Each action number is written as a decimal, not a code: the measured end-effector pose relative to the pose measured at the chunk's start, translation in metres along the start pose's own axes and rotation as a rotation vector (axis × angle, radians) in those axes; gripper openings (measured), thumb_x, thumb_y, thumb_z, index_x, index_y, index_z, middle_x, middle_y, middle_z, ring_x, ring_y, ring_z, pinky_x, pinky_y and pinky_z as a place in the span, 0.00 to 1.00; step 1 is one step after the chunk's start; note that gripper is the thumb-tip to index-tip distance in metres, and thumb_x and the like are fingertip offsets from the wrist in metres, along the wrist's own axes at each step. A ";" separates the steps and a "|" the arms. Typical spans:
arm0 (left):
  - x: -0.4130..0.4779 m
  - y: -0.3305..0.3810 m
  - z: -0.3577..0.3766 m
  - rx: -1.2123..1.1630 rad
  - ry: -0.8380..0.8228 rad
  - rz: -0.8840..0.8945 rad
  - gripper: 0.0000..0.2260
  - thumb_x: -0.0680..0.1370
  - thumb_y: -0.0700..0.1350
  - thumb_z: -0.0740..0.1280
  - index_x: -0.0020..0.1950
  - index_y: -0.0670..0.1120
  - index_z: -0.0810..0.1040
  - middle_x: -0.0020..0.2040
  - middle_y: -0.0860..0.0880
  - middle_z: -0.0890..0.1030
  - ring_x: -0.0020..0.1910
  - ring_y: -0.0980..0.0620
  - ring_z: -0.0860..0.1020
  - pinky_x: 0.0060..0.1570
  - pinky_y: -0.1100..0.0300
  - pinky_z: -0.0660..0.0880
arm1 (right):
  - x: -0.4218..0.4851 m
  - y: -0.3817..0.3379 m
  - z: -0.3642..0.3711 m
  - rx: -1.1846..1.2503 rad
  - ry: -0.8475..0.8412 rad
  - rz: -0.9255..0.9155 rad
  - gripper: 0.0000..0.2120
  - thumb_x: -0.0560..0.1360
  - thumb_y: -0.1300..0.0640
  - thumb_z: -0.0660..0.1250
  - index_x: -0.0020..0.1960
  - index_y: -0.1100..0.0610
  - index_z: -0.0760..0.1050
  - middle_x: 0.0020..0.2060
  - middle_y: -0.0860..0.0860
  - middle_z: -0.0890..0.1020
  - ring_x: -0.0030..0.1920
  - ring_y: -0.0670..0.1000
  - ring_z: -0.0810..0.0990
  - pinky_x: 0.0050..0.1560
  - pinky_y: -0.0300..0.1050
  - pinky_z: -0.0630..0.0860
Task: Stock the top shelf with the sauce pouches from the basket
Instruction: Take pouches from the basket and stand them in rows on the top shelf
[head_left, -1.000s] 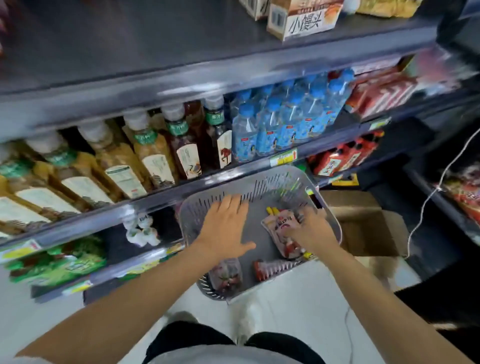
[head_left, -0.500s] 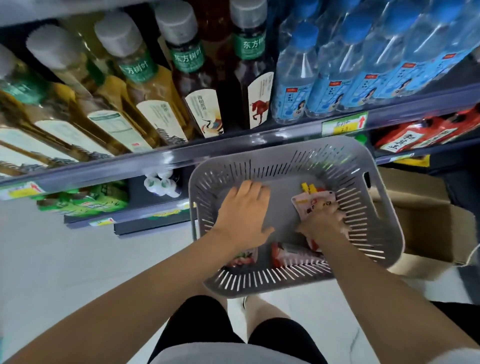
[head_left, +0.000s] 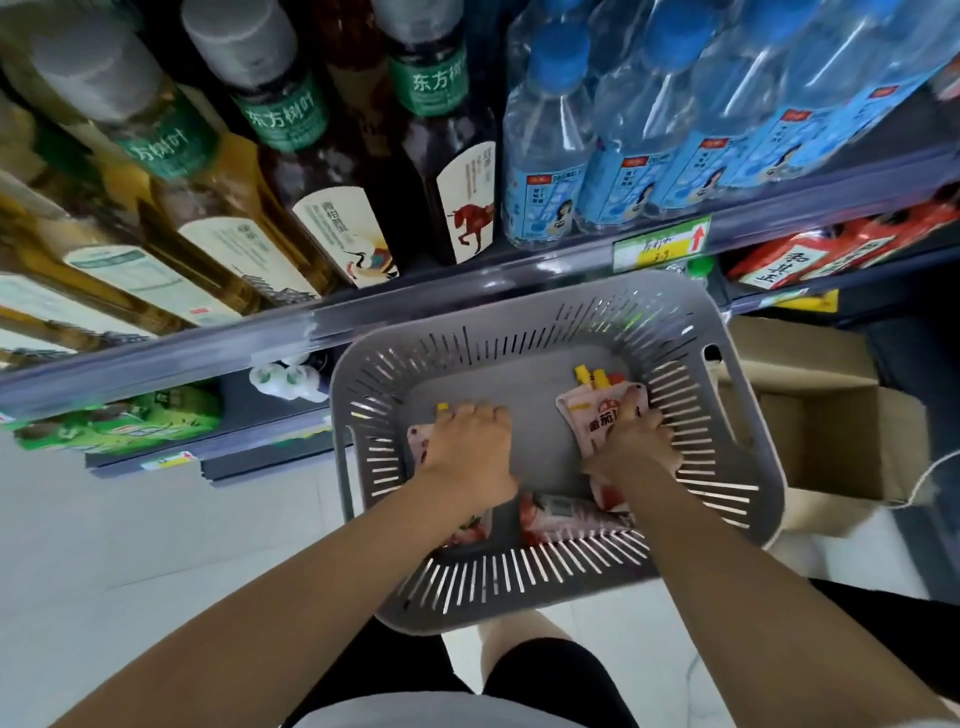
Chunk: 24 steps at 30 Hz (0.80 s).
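Note:
A grey slotted basket (head_left: 727, 483) sits low in front of the shelves. Both my hands are inside it. My left hand (head_left: 470, 452) curls over a pink sauce pouch (head_left: 420, 441) with a yellow cap at the basket's left side. My right hand (head_left: 631, 441) grips another pink sauce pouch (head_left: 597, 415) with yellow caps showing at its top, on the basket's right side. A third pouch (head_left: 566, 517) lies on its side near the basket's front wall, between my forearms. The top shelf is out of view.
Tea bottles (head_left: 322, 156) and blue-capped water bottles (head_left: 550, 156) fill the shelf directly above the basket. Red packs (head_left: 810, 249) sit on a lower shelf at right. An open cardboard box (head_left: 831, 415) stands right of the basket. Pale floor tiles lie at left.
The camera has dropped and come closer to the basket. My left hand moved from the basket's bare floor onto the left pouch and curled. My right hand stays on the right pouch.

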<state>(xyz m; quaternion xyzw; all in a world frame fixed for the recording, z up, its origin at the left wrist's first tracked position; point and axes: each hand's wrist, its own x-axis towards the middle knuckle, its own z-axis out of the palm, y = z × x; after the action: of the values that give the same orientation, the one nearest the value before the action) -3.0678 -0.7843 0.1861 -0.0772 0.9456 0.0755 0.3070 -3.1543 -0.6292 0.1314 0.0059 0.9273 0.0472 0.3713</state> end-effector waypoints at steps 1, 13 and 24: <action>0.003 0.002 0.001 -0.018 -0.010 -0.002 0.31 0.73 0.58 0.68 0.69 0.43 0.64 0.67 0.43 0.70 0.67 0.42 0.66 0.65 0.49 0.65 | -0.001 0.001 -0.001 0.007 -0.013 0.005 0.61 0.62 0.43 0.77 0.76 0.55 0.36 0.68 0.62 0.60 0.68 0.63 0.64 0.60 0.62 0.70; 0.056 0.046 0.043 -0.650 -0.095 -0.105 0.16 0.79 0.51 0.63 0.63 0.43 0.74 0.60 0.43 0.78 0.58 0.43 0.77 0.50 0.57 0.72 | -0.025 0.007 -0.037 0.721 0.026 -0.068 0.61 0.58 0.41 0.76 0.76 0.50 0.37 0.70 0.60 0.61 0.69 0.63 0.65 0.68 0.61 0.64; 0.087 0.113 0.068 -1.507 -0.260 -0.407 0.18 0.76 0.47 0.65 0.63 0.41 0.76 0.59 0.39 0.80 0.56 0.41 0.79 0.56 0.49 0.77 | -0.037 0.036 -0.036 0.598 0.092 -0.165 0.59 0.62 0.46 0.77 0.77 0.58 0.39 0.72 0.61 0.57 0.73 0.62 0.55 0.71 0.55 0.57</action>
<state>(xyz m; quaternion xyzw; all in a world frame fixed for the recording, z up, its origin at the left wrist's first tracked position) -3.1206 -0.6698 0.0914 -0.4264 0.5635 0.6465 0.2876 -3.1534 -0.5977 0.1862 0.0375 0.9133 -0.2579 0.3132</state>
